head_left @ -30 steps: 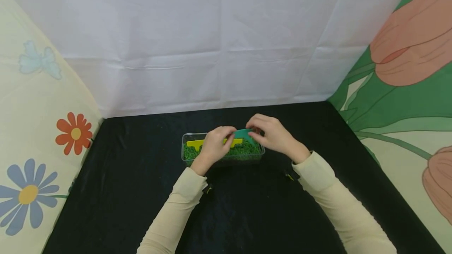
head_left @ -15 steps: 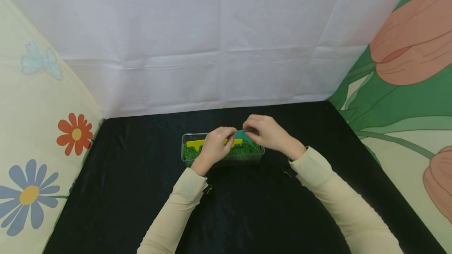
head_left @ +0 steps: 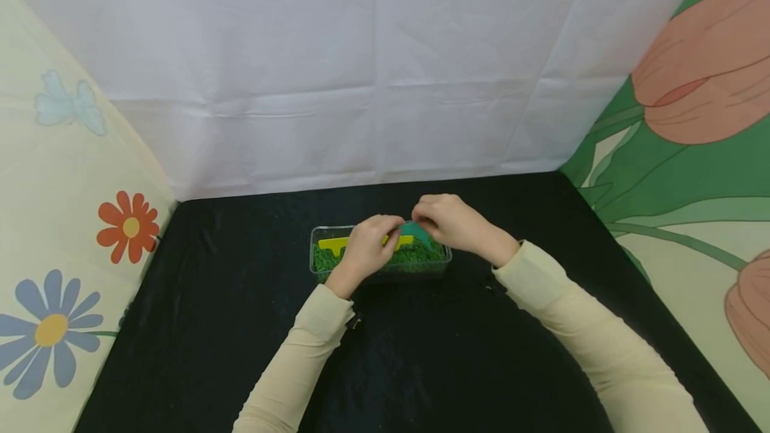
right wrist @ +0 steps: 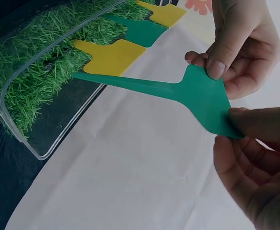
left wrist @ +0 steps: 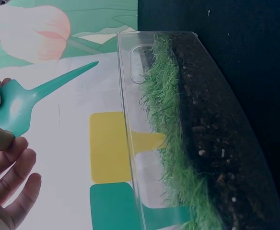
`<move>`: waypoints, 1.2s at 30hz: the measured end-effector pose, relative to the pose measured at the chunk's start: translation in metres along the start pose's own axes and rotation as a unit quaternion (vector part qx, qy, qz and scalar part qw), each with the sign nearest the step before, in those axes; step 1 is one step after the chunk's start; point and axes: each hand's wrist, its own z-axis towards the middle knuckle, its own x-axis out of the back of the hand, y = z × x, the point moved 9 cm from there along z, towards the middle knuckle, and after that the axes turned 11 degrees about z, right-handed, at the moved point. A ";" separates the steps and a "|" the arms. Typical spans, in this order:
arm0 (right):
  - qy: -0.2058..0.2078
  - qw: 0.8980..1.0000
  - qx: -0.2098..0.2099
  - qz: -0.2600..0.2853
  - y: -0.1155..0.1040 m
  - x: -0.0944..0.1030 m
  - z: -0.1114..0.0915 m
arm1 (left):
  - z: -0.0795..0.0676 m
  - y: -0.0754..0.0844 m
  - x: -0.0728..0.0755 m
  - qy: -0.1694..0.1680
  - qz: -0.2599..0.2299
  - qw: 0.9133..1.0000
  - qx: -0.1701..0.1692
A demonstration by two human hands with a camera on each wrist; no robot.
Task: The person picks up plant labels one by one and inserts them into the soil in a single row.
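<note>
Both hands pinch a green T-shaped plant label (right wrist: pixel 207 98) by its wide head. My left hand (head_left: pixel 367 246) holds one top corner between thumb and finger, and my right hand (head_left: pixel 458 222) grips the other. The label's pointed stem (left wrist: pixel 65 79) slants away from the fingers, toward the clear plastic box (left wrist: pixel 135 40), above the grass at its right end. Green grass (left wrist: pixel 161 91) tops dark soil (left wrist: pixel 207 139) in the box. In the right wrist view, a yellow label (right wrist: pixel 116 56), another green label (right wrist: pixel 142 32) and a second yellow label (right wrist: pixel 168 15) stand in the grass.
The box sits toward the back of a table covered in black cloth (head_left: pixel 252 299). A white cloth (head_left: pixel 289 72) hangs behind it. Flower-printed panels (head_left: pixel 680 239) flank the table on both sides. Small dark wrist gear shows under both cuffs.
My right hand has shifted slightly left, toward my left hand, and its forearm has swung a little. My left hand stays nearly still, and both keep hold of the green plant label.
</note>
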 end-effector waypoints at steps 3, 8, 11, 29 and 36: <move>-0.002 1.000 -0.002 -0.007 -0.001 0.000 0.000 | 0.000 0.000 0.000 -0.002 -0.001 1.000 0.001; -0.002 1.000 -0.012 -0.017 0.000 0.000 -0.001 | 0.000 -0.002 0.000 -0.010 -0.009 1.000 0.016; 0.002 1.000 -0.019 -0.023 0.002 0.002 -0.003 | -0.002 -0.006 0.002 -0.014 -0.017 0.999 0.032; 0.050 0.997 -0.043 -0.040 0.016 0.008 -0.018 | -0.049 -0.058 0.062 0.073 -0.036 0.991 0.109; 0.065 0.996 -0.048 -0.036 0.022 0.008 -0.022 | -0.070 -0.082 0.088 0.122 -0.030 0.982 0.143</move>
